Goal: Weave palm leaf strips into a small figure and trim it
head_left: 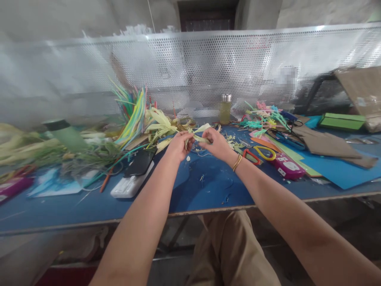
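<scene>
Over the middle of the blue table (205, 194), my left hand (180, 145) pinches a pale yellow-green strip that looks like corn husk (201, 138). The strip stretches across to my right hand (216, 143), whose thumb and fingers are closed on its other end. Fingertips of both hands partly cover it, so its exact shape is unclear. Just behind my left hand lies a bunch of similar pale husks (160, 122). Scraps and cut bits (230, 142) are scattered around and beyond both hands.
Left are a phone (139, 162) on a white device (127, 186), colourful stems (135, 115) and a green bottle (67, 137). Right are yellow-handled scissors (264, 152), a magenta box (287, 166) and blue paper (342, 171). A glass bottle (225, 110) stands before a perforated metal panel (205, 67).
</scene>
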Demonstrator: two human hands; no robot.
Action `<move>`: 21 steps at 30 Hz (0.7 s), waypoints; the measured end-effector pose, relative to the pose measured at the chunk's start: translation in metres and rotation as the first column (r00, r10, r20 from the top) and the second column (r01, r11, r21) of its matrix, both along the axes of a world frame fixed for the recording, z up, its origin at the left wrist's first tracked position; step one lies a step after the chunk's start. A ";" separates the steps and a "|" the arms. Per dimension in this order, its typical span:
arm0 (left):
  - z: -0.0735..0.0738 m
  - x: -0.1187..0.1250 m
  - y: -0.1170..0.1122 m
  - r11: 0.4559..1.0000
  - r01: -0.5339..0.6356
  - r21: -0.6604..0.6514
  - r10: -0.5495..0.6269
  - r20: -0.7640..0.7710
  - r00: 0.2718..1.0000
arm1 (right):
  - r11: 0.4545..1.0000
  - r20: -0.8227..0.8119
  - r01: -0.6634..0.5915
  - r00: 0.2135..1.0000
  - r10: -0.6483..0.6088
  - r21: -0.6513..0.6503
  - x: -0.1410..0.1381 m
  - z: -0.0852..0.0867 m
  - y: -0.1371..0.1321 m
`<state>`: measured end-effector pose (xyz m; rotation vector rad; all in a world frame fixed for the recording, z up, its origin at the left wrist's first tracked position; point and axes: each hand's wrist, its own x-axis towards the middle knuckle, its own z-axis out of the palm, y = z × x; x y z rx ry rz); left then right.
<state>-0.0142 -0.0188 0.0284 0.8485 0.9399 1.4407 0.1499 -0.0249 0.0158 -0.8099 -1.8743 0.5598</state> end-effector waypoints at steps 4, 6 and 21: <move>-0.005 0.001 0.001 0.992 -0.096 0.080 0.109 -0.171 0.979 | 0.987 0.051 0.011 0.999 -0.019 0.157 0.001 0.004 -0.005; -0.007 0.002 0.001 0.984 -0.094 0.152 0.131 -0.258 0.957 | 0.978 0.054 0.027 0.998 -0.039 0.209 0.000 0.006 -0.008; -0.012 0.011 -0.003 0.975 0.031 0.219 0.072 -0.449 0.890 | 0.991 -0.351 -0.011 0.936 -0.037 -0.134 -0.005 0.002 0.004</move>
